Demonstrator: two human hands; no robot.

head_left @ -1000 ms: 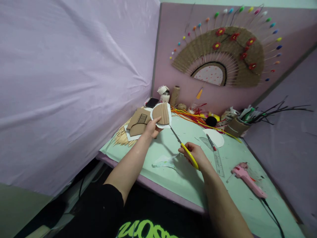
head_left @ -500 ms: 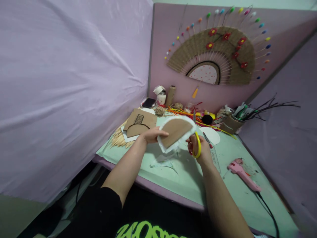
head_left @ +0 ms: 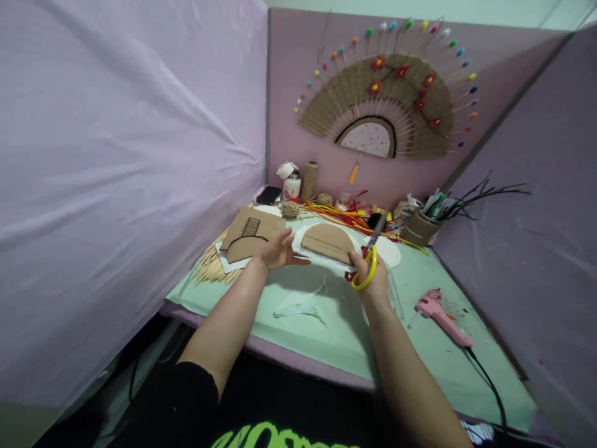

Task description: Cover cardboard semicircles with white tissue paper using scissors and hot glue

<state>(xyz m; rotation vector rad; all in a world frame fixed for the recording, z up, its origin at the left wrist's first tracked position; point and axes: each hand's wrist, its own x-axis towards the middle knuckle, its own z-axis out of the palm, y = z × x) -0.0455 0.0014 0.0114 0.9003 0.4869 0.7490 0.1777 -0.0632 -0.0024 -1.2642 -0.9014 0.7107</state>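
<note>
A brown cardboard half-circle backed by a white sheet with a wider rim is held above the table, its straight edge toward me. My right hand pinches its right corner, thumb on top. The same hand carries yellow-handled scissors, their blades pointing up and away. At the left end of the piece, my left hand has its thumb and fingers spread around the white edge; whether it touches is unclear. Below lie thin white offcuts on the green tabletop.
To the left, cardboard pieces lie over thin wooden sticks. A pink glue gun with its cord rests at the right. Behind are twine, coloured pipe cleaners and a holder. A decorated fan hangs on the back wall.
The half-circle has turned from slanted to nearly level. My left hand has loosened from its left edge, and my right hand, still with the scissors, has taken its right corner.
</note>
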